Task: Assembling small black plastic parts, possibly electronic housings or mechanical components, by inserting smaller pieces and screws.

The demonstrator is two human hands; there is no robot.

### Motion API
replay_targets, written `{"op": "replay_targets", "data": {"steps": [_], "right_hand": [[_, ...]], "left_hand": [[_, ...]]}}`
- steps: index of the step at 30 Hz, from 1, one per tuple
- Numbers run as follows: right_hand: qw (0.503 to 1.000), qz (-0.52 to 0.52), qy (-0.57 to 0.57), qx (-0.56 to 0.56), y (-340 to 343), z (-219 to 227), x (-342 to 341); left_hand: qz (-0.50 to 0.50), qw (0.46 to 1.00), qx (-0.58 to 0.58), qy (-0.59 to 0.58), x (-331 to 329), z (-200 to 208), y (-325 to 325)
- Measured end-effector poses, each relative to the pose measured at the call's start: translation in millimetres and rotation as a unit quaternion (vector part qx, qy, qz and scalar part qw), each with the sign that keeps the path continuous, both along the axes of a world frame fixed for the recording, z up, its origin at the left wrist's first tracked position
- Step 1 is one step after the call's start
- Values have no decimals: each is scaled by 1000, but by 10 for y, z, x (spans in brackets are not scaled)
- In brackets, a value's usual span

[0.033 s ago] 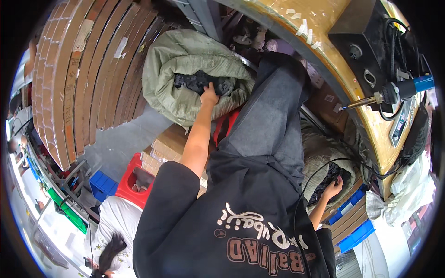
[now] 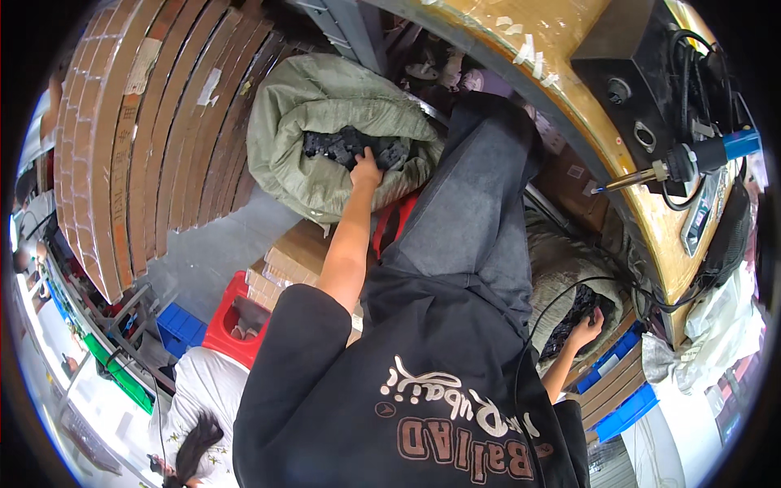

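Observation:
My left arm stretches forward to a wide-mouthed, pale green woven sack (image 2: 285,175) with its rim rolled down. Inside lie many small black parts (image 2: 329,146), their exact kind too small to make out. My left hand (image 2: 366,168) rests on them with its index finger extended; the other fingers are partly hidden. On my right, a second woven sack (image 2: 561,281) also contains black pieces (image 2: 576,313). My right hand (image 2: 586,328) is at its mouth, fingers curled against a small dark piece.
Flattened cartons (image 2: 163,122) stand stacked at the left. A wooden bench (image 2: 561,49) at the right bears a black box (image 2: 626,81) and a blue-handled soldering iron (image 2: 691,161). A cable crosses near the right sack. A red stool (image 2: 232,333) stands behind me beside a co-worker in white (image 2: 199,386).
Both my hands keep nearly the same places. The view has shifted very slightly, and the co-worker's dark hair hangs a little differently.

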State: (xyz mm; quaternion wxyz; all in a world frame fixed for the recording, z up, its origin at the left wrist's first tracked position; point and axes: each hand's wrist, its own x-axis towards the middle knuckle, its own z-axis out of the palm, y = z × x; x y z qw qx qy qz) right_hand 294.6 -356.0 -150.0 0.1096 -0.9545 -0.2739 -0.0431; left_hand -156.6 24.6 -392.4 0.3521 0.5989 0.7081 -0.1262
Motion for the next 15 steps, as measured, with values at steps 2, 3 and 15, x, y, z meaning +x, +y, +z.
{"op": "replay_targets", "data": {"steps": [2, 3, 15], "right_hand": [[999, -2, -9, 32, 187, 170, -32], [999, 7, -12, 45, 267, 237, -40], [973, 15, -6, 228, 574, 695, -57]], "left_hand": [[10, 999, -28, 31, 33, 4, -55], [4, 999, -35, 34, -22, 2, -51], [1, 995, 86, 44, 237, 196, -177]]}}
